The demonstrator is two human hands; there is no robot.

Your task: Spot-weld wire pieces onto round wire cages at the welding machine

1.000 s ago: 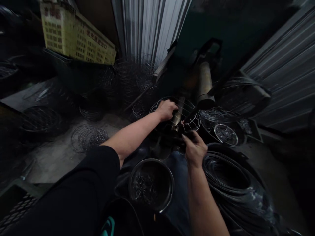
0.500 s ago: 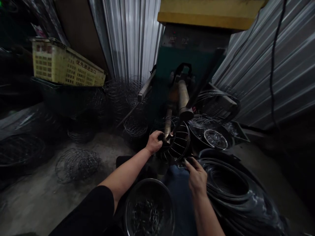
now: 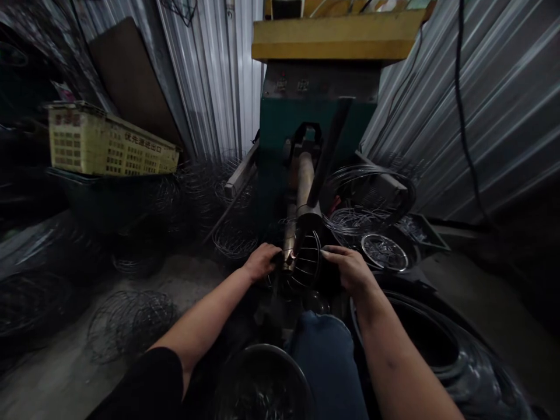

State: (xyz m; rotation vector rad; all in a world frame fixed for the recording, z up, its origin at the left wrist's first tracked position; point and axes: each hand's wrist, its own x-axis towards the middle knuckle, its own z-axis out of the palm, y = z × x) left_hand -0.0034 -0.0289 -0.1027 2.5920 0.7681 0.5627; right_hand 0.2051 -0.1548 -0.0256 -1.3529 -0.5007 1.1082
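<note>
A round wire frame [image 3: 311, 269] with curved ribs sits under the lower end of a spot-welding machine's [image 3: 273, 125] arms. My left hand [image 3: 261, 261] is closed on the frame's left side, its fingertips in shadow. With thumb and fingers pinched together, my right hand [image 3: 350, 267] grips the frame's right edge. Between the hands, the upper metal arm [image 3: 305, 181] and a copper-coloured electrode tip [image 3: 289, 259] come down close to the wire. A metal bowl [image 3: 262, 350] of small wire pieces rests by my leg [image 3: 328, 356].
A coil of dark wire [image 3: 455, 350] lies at the right. Behind it stand a round dish [image 3: 385, 252] of small metal parts and loose wire rings [image 3: 359, 219]. Wire baskets [image 3: 131, 321] lie on the floor at left, near a yellow crate [image 3: 109, 143].
My right hand has moved up and forward from beside my leg to the frame's right edge. My left hand stays at the frame. The camera view has shifted.
</note>
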